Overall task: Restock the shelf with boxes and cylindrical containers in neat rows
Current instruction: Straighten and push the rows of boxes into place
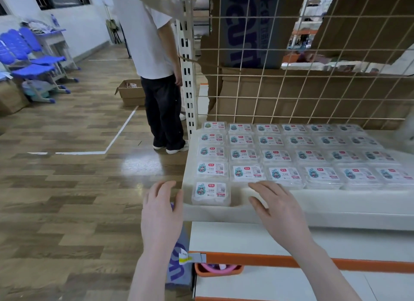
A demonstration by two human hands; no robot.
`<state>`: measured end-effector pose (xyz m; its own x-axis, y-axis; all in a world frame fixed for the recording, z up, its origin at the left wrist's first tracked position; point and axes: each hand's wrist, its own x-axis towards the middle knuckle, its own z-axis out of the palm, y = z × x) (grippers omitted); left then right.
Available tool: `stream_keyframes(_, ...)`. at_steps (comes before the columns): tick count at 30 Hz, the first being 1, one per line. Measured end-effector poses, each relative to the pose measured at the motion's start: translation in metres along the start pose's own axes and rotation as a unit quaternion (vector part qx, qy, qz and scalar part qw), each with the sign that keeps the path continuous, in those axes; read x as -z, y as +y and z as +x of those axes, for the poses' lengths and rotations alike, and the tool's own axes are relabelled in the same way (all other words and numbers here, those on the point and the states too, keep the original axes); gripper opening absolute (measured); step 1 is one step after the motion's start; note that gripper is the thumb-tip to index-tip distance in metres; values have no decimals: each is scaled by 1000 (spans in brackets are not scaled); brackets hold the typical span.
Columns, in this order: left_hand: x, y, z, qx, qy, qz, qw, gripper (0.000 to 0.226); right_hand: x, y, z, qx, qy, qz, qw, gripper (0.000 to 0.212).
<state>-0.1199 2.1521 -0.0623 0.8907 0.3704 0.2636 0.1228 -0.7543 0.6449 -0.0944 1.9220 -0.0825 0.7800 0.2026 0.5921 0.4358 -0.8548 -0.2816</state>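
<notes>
Both hands were empty and relaxed, left hand [162, 209] at 9 o'clock of the lone front box [211, 193] on the shelf [336, 211], right hand [279, 207] at 3 o'clock, so I'd guess the trick was squaring it with its column before starting that row.

Your left hand [162, 213] and your right hand [279, 207] are bare: you wear no gloves, rings, or watch. Your two forearms are uncovered too, as far as the bottom edge of the view, and no sleeve can be seen on them.
</notes>
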Motion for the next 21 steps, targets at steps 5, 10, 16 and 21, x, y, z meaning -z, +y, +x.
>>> stream_keyframes(5,-3,21,-7,-4,3,-1,1000,31,24,30,-9,-60,15,-44,997,23)
stream_keyframes(10,-17,57,-20,-24,13,8,1000,31,60,72,-24,-115,35,-75,990,27)
stream_keyframes(16,-67,132,-50,-77,5,17,997,26,117,151,-62,-159,55,-101,980,26)
stream_keyframes(21,-128,213,-97,-98,-35,3,995,30,178,232,-106,-204,58,-121,970,27)
